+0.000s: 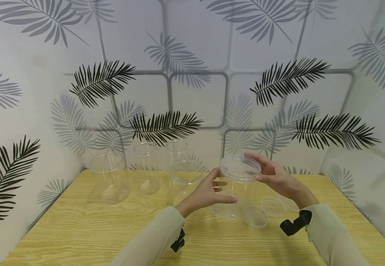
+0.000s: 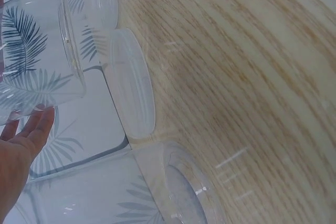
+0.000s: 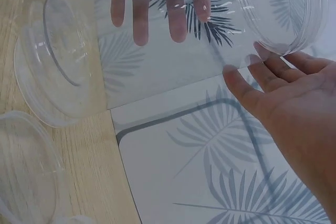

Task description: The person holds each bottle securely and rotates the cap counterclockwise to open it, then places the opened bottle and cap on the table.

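Note:
Both hands are at a clear plastic jar with a wide round top (image 1: 240, 168), toward the right of the table. My left hand (image 1: 209, 192) holds the jar's side, thumb in front and fingers behind; through the clear wall they show in the right wrist view. With thumb and fingers, my right hand (image 1: 280, 181) grips the rim at the top, which looks like a lid (image 3: 310, 14). In the left wrist view the left fingertips touch the jar wall (image 2: 39, 51). Whether the jar's base touches the table cannot be told.
Several clear open jars stand left: a wide one (image 1: 109, 179), two narrower ones (image 1: 147, 166) behind, and another (image 1: 187, 173) beside the left hand. Flat clear discs like lids (image 1: 272, 207) lie by the right hand. A patterned wall (image 1: 192, 96) backs the wooden table (image 1: 89, 229).

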Demonstrator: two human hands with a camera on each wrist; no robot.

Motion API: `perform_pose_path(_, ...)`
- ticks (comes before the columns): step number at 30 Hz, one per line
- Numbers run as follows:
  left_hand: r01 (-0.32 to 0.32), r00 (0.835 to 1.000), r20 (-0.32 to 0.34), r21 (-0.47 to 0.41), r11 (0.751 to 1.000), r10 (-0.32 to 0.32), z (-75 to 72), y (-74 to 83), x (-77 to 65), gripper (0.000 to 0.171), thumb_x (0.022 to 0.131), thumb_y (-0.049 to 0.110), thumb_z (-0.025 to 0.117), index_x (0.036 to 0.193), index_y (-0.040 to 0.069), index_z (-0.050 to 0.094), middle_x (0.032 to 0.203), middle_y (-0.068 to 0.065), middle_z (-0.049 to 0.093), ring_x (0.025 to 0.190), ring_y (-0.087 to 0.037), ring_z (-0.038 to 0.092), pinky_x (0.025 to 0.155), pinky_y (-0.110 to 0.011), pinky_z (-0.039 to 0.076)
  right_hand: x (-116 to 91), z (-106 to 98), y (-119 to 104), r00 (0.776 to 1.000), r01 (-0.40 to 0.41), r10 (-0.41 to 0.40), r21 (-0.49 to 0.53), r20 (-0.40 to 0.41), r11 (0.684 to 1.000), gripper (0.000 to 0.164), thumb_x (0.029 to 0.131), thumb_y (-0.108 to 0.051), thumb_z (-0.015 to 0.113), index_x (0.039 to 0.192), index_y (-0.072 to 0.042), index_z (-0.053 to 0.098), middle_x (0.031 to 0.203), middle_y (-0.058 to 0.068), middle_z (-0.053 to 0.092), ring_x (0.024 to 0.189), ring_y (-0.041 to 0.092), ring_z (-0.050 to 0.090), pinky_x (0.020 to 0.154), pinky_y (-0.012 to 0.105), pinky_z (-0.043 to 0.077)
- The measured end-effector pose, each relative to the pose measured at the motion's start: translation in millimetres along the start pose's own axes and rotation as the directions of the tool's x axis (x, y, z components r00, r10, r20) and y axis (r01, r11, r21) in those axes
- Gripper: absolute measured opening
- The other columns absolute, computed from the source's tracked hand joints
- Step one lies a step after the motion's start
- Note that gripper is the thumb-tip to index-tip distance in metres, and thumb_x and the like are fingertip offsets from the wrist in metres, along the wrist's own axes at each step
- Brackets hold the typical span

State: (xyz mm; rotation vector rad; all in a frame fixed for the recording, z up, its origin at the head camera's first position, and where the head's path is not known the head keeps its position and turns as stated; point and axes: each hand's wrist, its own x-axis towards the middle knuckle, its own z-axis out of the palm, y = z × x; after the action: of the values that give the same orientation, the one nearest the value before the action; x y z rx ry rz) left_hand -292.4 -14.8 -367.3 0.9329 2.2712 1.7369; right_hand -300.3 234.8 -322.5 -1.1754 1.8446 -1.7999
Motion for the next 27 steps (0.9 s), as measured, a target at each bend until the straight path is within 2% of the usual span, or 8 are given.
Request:
perform_pose_path(4, 0.001, 1.000, -0.012, 0.016, 1.000, -0.001, 0.4, -5.6, 1.3, 0.077, 0.073, 0.020, 0.077, 0.135, 0.025, 0.033, 0.127, -0.003, 0.041, 0.120, -0.027, 0.050, 0.098, -0.039, 0.044, -3, 4, -1, 0.997, -0.004, 0.001, -0.049, -0.071, 0.999, 0.063, 0.093, 0.000, 0.045, 0.147, -0.010, 0.013, 0.146, 0.004, 0.026, 0.125, 0.007, 0.039, 0.097, 0.023, 0.042)
perform_pose_path(8, -0.004, 1.000, -0.029, 0.016, 1.000, 0.005, 1.2, -8.4, 2.7, 0.077, 0.072, 0.023, 0.078, 0.135, 0.028, 0.032, 0.128, -0.003, 0.041, 0.119, -0.026, 0.050, 0.097, -0.039, 0.044, -5, 13, -3, 0.978, -0.041, 0.009, -0.154, -0.208, 0.987, 0.065, 0.091, -0.001, 0.050, 0.146, -0.009, 0.016, 0.150, 0.010, 0.019, 0.125, 0.004, 0.039, 0.092, 0.020, 0.045)
perform_pose_path(11, -0.016, 0.999, -0.045, 0.015, 1.000, 0.017, 1.7, -8.4, 3.3, 0.079, 0.072, 0.024, 0.078, 0.136, 0.027, 0.031, 0.129, -0.005, 0.041, 0.119, -0.028, 0.050, 0.098, -0.044, 0.043, -3, 22, -6, 0.952, -0.118, 0.045, -0.228, -0.303, 0.967, 0.070, 0.089, -0.007, 0.057, 0.146, -0.010, 0.015, 0.150, 0.016, 0.018, 0.130, 0.019, 0.035, 0.089, 0.020, 0.047)
perform_pose_path(15, -0.029, 0.998, -0.054, 0.016, 0.999, 0.030, 1.5, -7.6, 3.5, 0.081, 0.072, 0.023, 0.078, 0.137, 0.025, 0.030, 0.131, -0.007, 0.040, 0.121, -0.032, 0.048, 0.099, -0.047, 0.042, 0, 32, -10, 0.925, -0.185, 0.073, -0.272, -0.372, 0.944, 0.073, 0.088, -0.012, 0.060, 0.146, -0.010, 0.014, 0.147, 0.018, 0.021, 0.132, 0.040, 0.026, 0.087, 0.023, 0.049)
perform_pose_path(21, -0.021, 0.998, -0.056, 0.000, 1.000, 0.021, 1.2, -8.1, 3.5, 0.080, 0.072, 0.023, 0.078, 0.137, 0.025, 0.030, 0.130, -0.007, 0.040, 0.121, -0.036, 0.047, 0.099, -0.047, 0.042, 1, 34, -9, 0.913, -0.203, 0.078, -0.279, -0.401, 0.939, 0.070, 0.088, -0.012, 0.060, 0.144, -0.008, 0.018, 0.144, 0.017, 0.027, 0.130, 0.040, 0.031, 0.086, 0.026, 0.051)
perform_pose_path(24, -0.015, 0.998, -0.054, -0.005, 1.000, 0.015, 1.2, -8.9, 3.6, 0.080, 0.072, 0.023, 0.078, 0.137, 0.025, 0.031, 0.130, -0.007, 0.041, 0.121, -0.035, 0.047, 0.098, -0.046, 0.042, 1, 31, -7, 0.920, -0.192, 0.073, -0.278, -0.386, 0.941, 0.068, 0.088, -0.013, 0.060, 0.144, -0.009, 0.020, 0.143, 0.017, 0.028, 0.127, 0.028, 0.039, 0.086, 0.026, 0.051)
perform_pose_path(27, -0.009, 0.999, -0.045, -0.004, 1.000, 0.009, 0.7, -9.3, 3.7, 0.080, 0.073, 0.022, 0.078, 0.137, 0.026, 0.031, 0.129, -0.006, 0.041, 0.120, -0.032, 0.048, 0.098, -0.044, 0.043, 1, 26, -4, 0.939, -0.158, 0.067, -0.248, -0.338, 0.956, 0.066, 0.090, -0.011, 0.058, 0.144, -0.011, 0.021, 0.143, 0.013, 0.029, 0.121, 0.013, 0.045, 0.087, 0.024, 0.049)
